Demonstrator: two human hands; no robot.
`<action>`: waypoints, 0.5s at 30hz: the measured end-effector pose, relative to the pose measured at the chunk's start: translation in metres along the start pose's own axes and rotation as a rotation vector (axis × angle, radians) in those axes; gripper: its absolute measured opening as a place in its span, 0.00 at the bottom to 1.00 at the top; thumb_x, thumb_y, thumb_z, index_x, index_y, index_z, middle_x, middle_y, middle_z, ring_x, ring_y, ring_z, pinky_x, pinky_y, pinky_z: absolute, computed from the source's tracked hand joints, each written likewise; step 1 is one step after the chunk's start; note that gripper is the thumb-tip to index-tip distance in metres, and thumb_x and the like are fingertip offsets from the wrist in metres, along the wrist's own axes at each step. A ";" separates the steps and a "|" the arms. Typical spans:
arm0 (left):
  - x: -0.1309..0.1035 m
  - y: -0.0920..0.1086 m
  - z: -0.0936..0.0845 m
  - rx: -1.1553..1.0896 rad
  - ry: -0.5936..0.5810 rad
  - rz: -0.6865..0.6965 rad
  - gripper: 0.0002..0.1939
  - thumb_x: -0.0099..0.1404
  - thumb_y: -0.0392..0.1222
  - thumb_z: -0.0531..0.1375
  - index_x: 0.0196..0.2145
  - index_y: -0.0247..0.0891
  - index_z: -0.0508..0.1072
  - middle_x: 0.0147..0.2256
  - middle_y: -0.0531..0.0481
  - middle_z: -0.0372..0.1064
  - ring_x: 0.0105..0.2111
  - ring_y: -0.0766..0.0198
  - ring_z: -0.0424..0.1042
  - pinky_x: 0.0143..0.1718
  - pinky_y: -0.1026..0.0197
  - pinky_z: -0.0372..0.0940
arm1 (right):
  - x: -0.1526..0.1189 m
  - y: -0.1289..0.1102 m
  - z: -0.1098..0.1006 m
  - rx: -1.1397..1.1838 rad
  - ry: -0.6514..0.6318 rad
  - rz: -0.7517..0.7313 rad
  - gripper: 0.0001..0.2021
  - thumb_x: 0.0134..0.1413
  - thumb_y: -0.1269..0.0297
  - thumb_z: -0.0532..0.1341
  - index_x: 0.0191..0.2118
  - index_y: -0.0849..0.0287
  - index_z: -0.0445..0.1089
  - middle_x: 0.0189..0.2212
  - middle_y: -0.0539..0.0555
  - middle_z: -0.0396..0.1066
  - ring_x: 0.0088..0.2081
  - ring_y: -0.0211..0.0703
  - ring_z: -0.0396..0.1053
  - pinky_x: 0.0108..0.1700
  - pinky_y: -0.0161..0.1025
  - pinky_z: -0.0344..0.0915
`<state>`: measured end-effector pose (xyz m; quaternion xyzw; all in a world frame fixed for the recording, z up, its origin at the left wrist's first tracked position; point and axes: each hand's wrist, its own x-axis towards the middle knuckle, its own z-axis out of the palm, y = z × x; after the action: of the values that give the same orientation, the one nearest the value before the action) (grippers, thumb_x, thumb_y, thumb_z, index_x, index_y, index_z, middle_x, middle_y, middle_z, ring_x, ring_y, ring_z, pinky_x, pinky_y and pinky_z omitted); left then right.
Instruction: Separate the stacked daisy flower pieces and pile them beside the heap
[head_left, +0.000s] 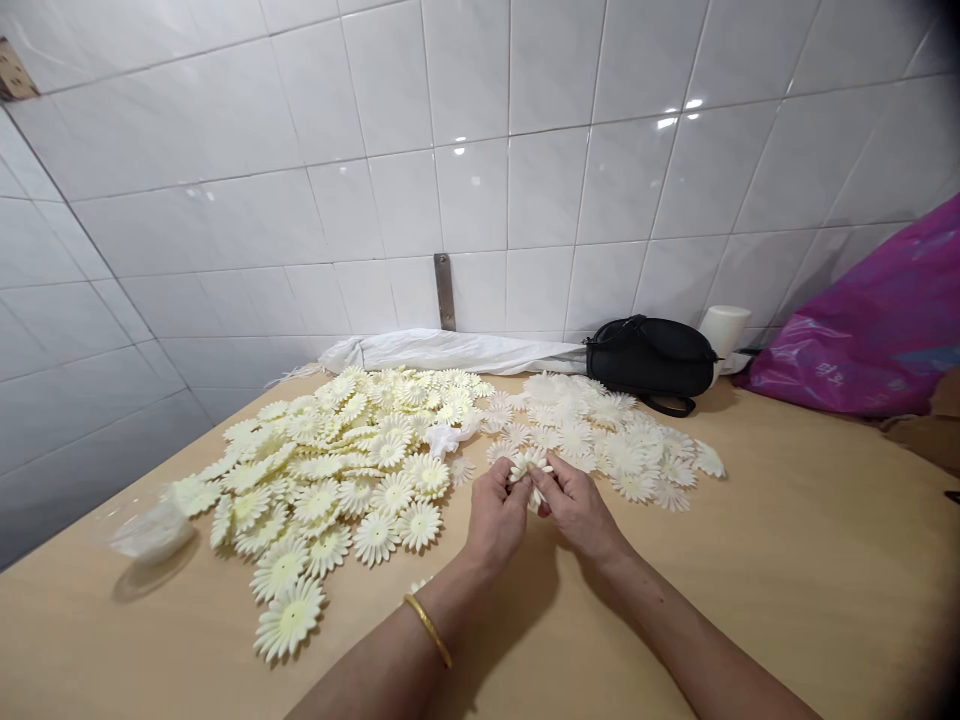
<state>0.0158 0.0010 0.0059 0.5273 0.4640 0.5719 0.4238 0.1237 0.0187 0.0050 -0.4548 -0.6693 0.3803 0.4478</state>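
Note:
Both my hands meet over the middle of the table, pinching one pale artificial flower (531,463) between thumbs and fingers. My left hand (496,515) closes on its left side. From the right, my right hand (579,505) presses its thumb near the flower's centre. The fingers cover part of the petals. To the left spreads a big heap of pale yellow flower pieces (319,465), each with long petals and several showing a small centre hole. Just behind and right of my hands lies a smaller pile of whiter, thinner flower pieces (574,438).
A clear plastic bowl (152,530) with white contents sits at the left of the table (787,560). Along the tiled wall lie a white plastic bag (450,350), a black pouch (651,355), a white cup-like container (726,330) and a large purple bag (862,330).

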 end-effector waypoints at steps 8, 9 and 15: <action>0.003 -0.005 -0.001 -0.025 -0.003 -0.068 0.22 0.53 0.56 0.55 0.17 0.37 0.54 0.13 0.59 0.47 0.16 0.74 0.47 0.18 0.67 0.44 | -0.002 -0.004 0.005 -0.003 0.017 0.048 0.21 0.50 0.47 0.49 0.17 0.57 0.54 0.11 0.46 0.53 0.17 0.35 0.53 0.21 0.34 0.51; 0.003 -0.004 -0.001 -0.056 -0.031 -0.093 0.23 0.53 0.58 0.54 0.16 0.37 0.55 0.13 0.58 0.48 0.15 0.74 0.48 0.17 0.67 0.44 | -0.002 -0.004 0.005 0.042 -0.011 0.061 0.21 0.51 0.47 0.49 0.18 0.57 0.56 0.12 0.47 0.55 0.17 0.36 0.55 0.22 0.34 0.52; 0.006 -0.002 -0.007 -0.158 -0.072 -0.215 0.26 0.52 0.62 0.52 0.16 0.35 0.60 0.12 0.55 0.55 0.11 0.75 0.49 0.14 0.67 0.43 | -0.005 -0.006 0.005 0.205 -0.113 0.030 0.18 0.49 0.50 0.54 0.19 0.59 0.60 0.17 0.48 0.61 0.22 0.36 0.60 0.27 0.34 0.58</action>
<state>0.0085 0.0066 0.0052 0.4595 0.4558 0.5389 0.5392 0.1180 0.0111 0.0077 -0.3945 -0.6443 0.4785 0.4475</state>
